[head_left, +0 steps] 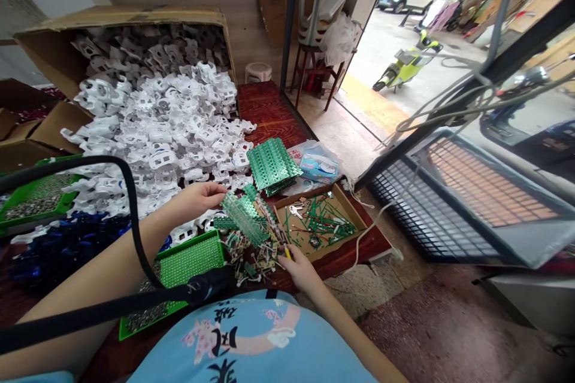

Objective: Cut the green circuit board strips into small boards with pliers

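Dark red wooden table (269, 111) by an open doorway, street and a scooter (404, 66) outside; you sit at its near edge.

Your left hand (202, 197) has its fingers pinched on the top end of a green circuit board strip (242, 218), held tilted just above the table. Your right hand (299, 266) is curled around something small and yellow (287, 251), with its fingertips in the pile of small parts (254, 257). I cannot tell what the yellow thing is.

Risks, as I judge them:
- The strip is thin, ribbed and scored. Held by one end only, it could flex or snap in the wrong place.
- The pile of small parts sits close to the table edge, so a sweep of your right wrist could push pieces onto the floor.
- The black cable (135, 233) crosses your left forearm and runs over the green tray (188, 260) of small metal bits. A tug could snag the tray.
- The heap of white plastic shells (157, 131) spills from a cardboard box (58, 48), loose and glossy, and could slide toward your work spot.

Other items: a stack of green boards (272, 164), flat and perforated. A shallow cardboard tray (321, 221) holds green offcuts, thin and stick-like, and lies just right of the strip.
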`<state>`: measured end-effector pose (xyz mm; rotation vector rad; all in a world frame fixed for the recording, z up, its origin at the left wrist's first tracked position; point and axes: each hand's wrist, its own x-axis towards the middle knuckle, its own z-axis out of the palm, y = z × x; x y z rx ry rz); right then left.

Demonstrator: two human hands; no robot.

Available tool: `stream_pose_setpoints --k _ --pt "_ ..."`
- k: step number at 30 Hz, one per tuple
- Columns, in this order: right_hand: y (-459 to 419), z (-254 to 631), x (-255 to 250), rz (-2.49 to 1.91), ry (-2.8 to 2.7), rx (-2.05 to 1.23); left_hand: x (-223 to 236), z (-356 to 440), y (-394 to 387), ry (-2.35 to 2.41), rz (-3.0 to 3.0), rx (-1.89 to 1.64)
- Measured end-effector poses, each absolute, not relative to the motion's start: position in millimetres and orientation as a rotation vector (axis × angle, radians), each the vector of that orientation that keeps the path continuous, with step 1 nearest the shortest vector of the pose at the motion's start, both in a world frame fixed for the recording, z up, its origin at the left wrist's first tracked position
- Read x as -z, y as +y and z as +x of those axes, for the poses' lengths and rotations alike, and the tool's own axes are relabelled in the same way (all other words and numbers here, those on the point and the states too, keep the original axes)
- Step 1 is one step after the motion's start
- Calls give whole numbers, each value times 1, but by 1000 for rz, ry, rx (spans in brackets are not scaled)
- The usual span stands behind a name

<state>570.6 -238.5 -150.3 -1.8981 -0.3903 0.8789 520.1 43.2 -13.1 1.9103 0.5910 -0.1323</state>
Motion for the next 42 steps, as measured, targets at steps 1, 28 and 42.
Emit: stream_pose_setpoints --k 1,28,42 --pt "-238 571 149 -1871 -377 -886 14 521 47 603 1829 117" --pt "-263 612 85 -1659 -442 -1290 47 536 54 788 1287 -85" --pt "-246 618 77 -1585 -432 -1386 36 525 48 863 1398 -53"
